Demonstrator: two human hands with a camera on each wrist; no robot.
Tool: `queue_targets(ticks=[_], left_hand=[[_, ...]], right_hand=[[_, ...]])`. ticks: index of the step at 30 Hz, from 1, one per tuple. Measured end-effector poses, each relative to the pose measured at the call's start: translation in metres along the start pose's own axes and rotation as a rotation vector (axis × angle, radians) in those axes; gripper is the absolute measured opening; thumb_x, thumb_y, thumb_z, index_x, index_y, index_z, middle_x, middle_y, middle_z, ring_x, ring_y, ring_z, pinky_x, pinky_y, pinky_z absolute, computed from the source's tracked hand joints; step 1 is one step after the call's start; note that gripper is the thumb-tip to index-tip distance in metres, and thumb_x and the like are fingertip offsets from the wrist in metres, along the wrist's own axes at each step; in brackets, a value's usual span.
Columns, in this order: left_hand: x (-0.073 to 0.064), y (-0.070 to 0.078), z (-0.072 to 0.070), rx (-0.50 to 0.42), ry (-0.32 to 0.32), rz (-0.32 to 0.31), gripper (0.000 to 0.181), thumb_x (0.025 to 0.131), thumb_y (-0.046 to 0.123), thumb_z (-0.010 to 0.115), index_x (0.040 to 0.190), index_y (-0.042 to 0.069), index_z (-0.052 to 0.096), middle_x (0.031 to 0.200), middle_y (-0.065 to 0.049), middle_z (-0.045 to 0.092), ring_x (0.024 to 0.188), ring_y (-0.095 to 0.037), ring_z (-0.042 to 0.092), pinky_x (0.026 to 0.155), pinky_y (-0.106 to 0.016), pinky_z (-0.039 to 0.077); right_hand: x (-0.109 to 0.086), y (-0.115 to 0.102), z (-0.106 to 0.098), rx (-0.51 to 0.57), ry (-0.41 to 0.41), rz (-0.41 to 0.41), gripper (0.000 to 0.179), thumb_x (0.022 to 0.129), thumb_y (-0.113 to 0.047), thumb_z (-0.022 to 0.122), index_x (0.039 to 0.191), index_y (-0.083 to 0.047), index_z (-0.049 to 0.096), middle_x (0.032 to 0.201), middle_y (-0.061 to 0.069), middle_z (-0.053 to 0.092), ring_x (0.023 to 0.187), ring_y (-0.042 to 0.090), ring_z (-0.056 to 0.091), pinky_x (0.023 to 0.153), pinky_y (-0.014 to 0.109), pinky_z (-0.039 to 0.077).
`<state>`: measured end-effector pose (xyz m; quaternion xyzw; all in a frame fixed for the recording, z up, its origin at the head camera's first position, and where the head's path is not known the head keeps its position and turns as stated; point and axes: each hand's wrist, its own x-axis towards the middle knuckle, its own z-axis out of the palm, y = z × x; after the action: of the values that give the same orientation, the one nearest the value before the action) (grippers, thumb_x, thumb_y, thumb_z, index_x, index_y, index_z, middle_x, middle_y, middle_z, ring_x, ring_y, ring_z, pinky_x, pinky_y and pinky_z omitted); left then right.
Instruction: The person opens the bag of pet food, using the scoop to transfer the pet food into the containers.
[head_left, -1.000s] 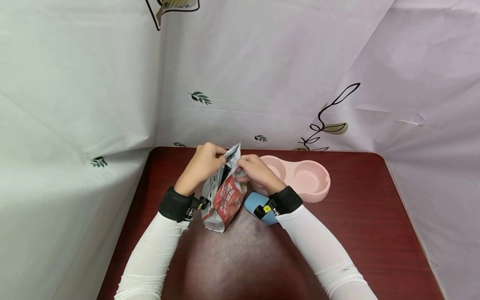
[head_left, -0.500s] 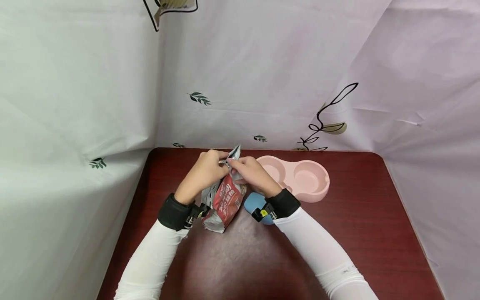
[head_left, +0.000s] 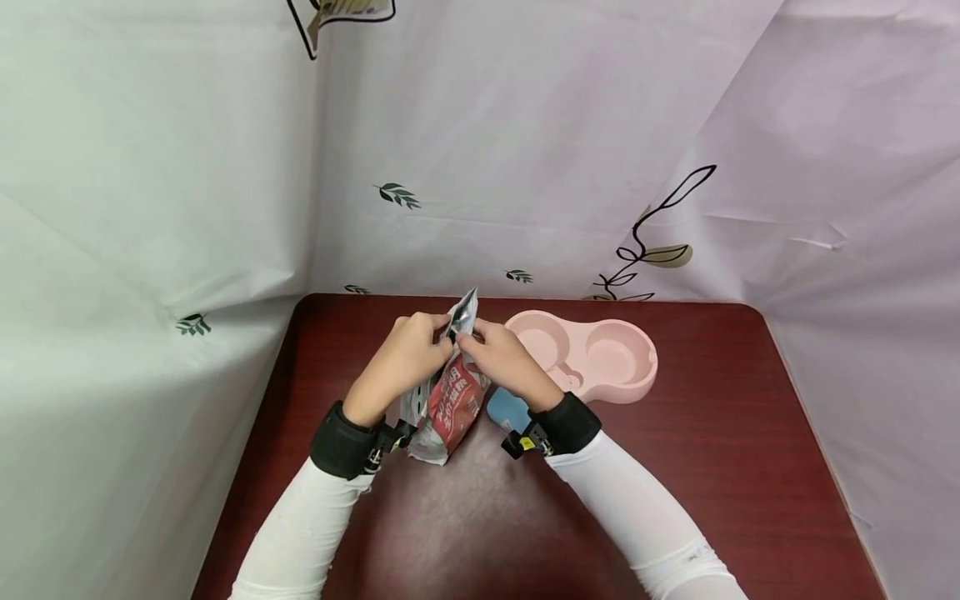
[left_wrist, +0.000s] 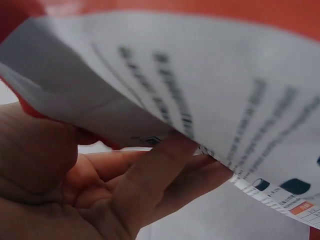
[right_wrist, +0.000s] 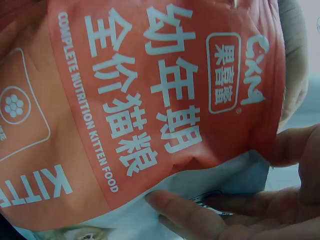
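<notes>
A red and silver-white bag of kitten food (head_left: 456,400) stands on the table in the head view, its silver top (head_left: 462,312) raised and creased. My left hand (head_left: 408,354) pinches the top from the left. On the other side, my right hand (head_left: 501,357) pinches the same top edge between thumb and fingers. The left wrist view shows the fingers against the bag's printed white side panel (left_wrist: 220,65). "Complete nutrition kitten food" reads on the red front (right_wrist: 165,100) in the right wrist view, with the right fingers at the bag's edge. The bag's inside is hidden.
A pink double bowl (head_left: 581,333) sits behind and right of my right hand. A rounded blue object (head_left: 508,410) lies under the right wrist, partly hidden. The dark red table (head_left: 720,433) meets patterned white cloth (head_left: 480,150) at the back and sides.
Both hands have come slightly nearer to me along the bag's top. The right fingers have shifted left on the edge, and the bag's top stands narrower. The bag's base stays put.
</notes>
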<state>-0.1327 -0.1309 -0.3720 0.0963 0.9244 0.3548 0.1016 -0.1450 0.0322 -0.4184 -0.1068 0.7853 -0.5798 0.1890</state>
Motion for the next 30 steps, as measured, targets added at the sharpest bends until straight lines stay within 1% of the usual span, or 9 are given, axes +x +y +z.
queue_targets(ticks=[2, 4, 6, 11, 13, 19, 25, 28, 30], left_hand=[[-0.001, -0.002, 0.000, -0.027, -0.004, -0.014, 0.046, 0.092, 0.004, 0.049, 0.137, -0.004, 0.052, 0.053, -0.004, 0.046, 0.036, -0.012, 0.032, 0.036, -0.024, 0.030], [-0.001, -0.003, 0.001, -0.047, 0.001, -0.016, 0.045, 0.092, 0.002, 0.047, 0.137, -0.003, 0.053, 0.056, -0.006, 0.049, 0.037, -0.013, 0.032, 0.037, -0.024, 0.030], [-0.001, -0.004, 0.001, -0.051, 0.012, -0.004, 0.045, 0.092, 0.001, 0.047, 0.136, -0.002, 0.054, 0.059, -0.007, 0.052, 0.038, -0.013, 0.033, 0.038, -0.024, 0.031], [-0.001, -0.007, 0.002, -0.057, 0.042, 0.017, 0.044, 0.092, 0.001, 0.046, 0.134, -0.001, 0.056, 0.057, -0.005, 0.046, 0.039, -0.013, 0.032, 0.039, -0.025, 0.032], [-0.001, -0.008, 0.002, -0.056, 0.050, 0.024, 0.044, 0.092, 0.001, 0.046, 0.134, -0.001, 0.057, 0.056, -0.004, 0.043, 0.039, -0.013, 0.031, 0.039, -0.025, 0.031], [-0.004, -0.009, 0.002, -0.052, 0.091, 0.036, 0.041, 0.093, 0.001, 0.047, 0.133, -0.002, 0.057, 0.052, -0.003, 0.041, 0.035, -0.013, 0.032, 0.036, -0.024, 0.031], [-0.010, -0.010, 0.000, -0.032, 0.151, 0.005, 0.044, 0.092, 0.000, 0.045, 0.133, 0.003, 0.059, 0.048, 0.001, 0.034, 0.033, -0.012, 0.028, 0.035, -0.022, 0.025], [-0.013, -0.010, -0.002, -0.020, 0.194, -0.001, 0.045, 0.090, -0.001, 0.044, 0.131, 0.003, 0.061, 0.049, 0.002, 0.032, 0.035, -0.011, 0.026, 0.035, -0.022, 0.023], [-0.015, -0.010, -0.004, -0.013, 0.222, -0.007, 0.045, 0.089, -0.001, 0.044, 0.131, 0.003, 0.061, 0.050, 0.002, 0.033, 0.036, -0.011, 0.025, 0.035, -0.022, 0.023]], right_hand=[[-0.002, 0.001, -0.001, -0.005, -0.002, -0.003, 0.036, 0.101, -0.023, 0.045, 0.130, -0.006, 0.059, 0.091, 0.016, 0.059, 0.075, 0.021, 0.060, 0.076, 0.047, 0.057], [-0.002, 0.001, -0.002, 0.000, -0.007, 0.000, 0.037, 0.100, -0.022, 0.044, 0.131, -0.006, 0.058, 0.087, 0.012, 0.054, 0.070, 0.021, 0.053, 0.074, 0.045, 0.055], [-0.003, 0.002, -0.003, 0.007, -0.010, -0.003, 0.038, 0.100, -0.021, 0.043, 0.131, -0.005, 0.058, 0.089, 0.012, 0.055, 0.072, 0.020, 0.054, 0.074, 0.044, 0.055], [-0.003, 0.004, -0.005, 0.057, -0.018, -0.007, 0.038, 0.100, -0.018, 0.042, 0.132, -0.003, 0.057, 0.113, 0.015, 0.063, 0.095, 0.021, 0.063, 0.083, 0.047, 0.057], [-0.004, 0.005, -0.006, 0.072, -0.022, -0.004, 0.038, 0.100, -0.016, 0.040, 0.131, -0.001, 0.057, 0.112, 0.018, 0.063, 0.095, 0.022, 0.064, 0.083, 0.047, 0.057], [-0.007, 0.004, -0.006, 0.128, -0.014, 0.001, 0.040, 0.098, -0.010, 0.037, 0.129, 0.006, 0.056, 0.108, 0.025, 0.063, 0.094, 0.024, 0.066, 0.081, 0.045, 0.058], [-0.013, 0.009, -0.007, 0.259, 0.021, 0.033, 0.041, 0.099, -0.004, 0.031, 0.130, 0.007, 0.055, 0.108, 0.029, 0.062, 0.096, 0.032, 0.068, 0.084, 0.048, 0.056], [-0.016, 0.014, -0.007, 0.309, 0.053, 0.051, 0.039, 0.097, -0.001, 0.032, 0.121, 0.009, 0.060, 0.108, 0.032, 0.063, 0.096, 0.031, 0.068, 0.085, 0.050, 0.055], [-0.018, 0.016, -0.008, 0.341, 0.065, 0.053, 0.040, 0.096, -0.001, 0.032, 0.122, 0.009, 0.060, 0.111, 0.032, 0.064, 0.096, 0.029, 0.068, 0.085, 0.051, 0.055]])
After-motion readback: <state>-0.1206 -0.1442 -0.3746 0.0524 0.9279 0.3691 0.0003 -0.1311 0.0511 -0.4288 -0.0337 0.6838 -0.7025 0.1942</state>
